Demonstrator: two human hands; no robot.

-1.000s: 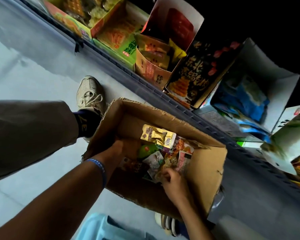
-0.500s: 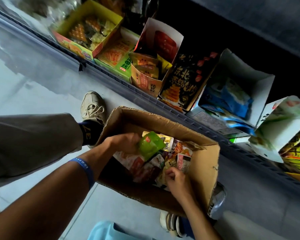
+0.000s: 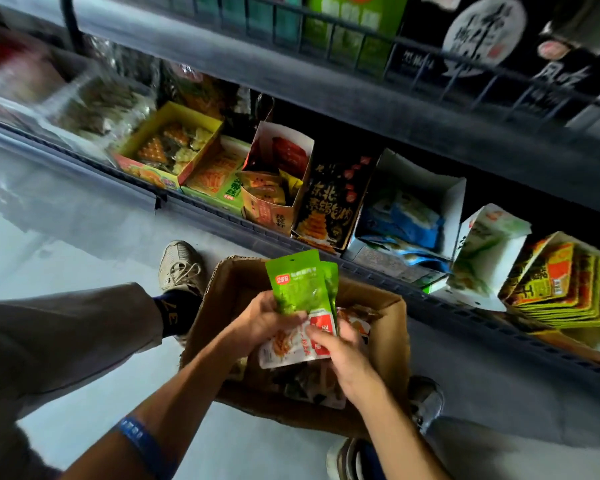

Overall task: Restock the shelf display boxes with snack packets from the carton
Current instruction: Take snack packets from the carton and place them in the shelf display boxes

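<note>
1. The left hand [image 3: 257, 323] pinches two green snack packets [image 3: 300, 284] upright above the carton [image 3: 390, 327], thumb curled over their lower half.
2. The right hand [image 3: 340, 348] curls its fingers round a white-and-red packet [image 3: 291, 344] just below the green ones.
3. Best to square the packets before lifting, then match colours to a display box: the green-and-white box [image 3: 484, 251] near the shelf's right end looks likeliest.
4. The shelf's front rail [image 3: 222, 220] and the upper shelf [image 3: 361, 109] crowd the approach; the black box [image 3: 333, 202] and blue-packet box [image 3: 426, 188] stand between.
</note>
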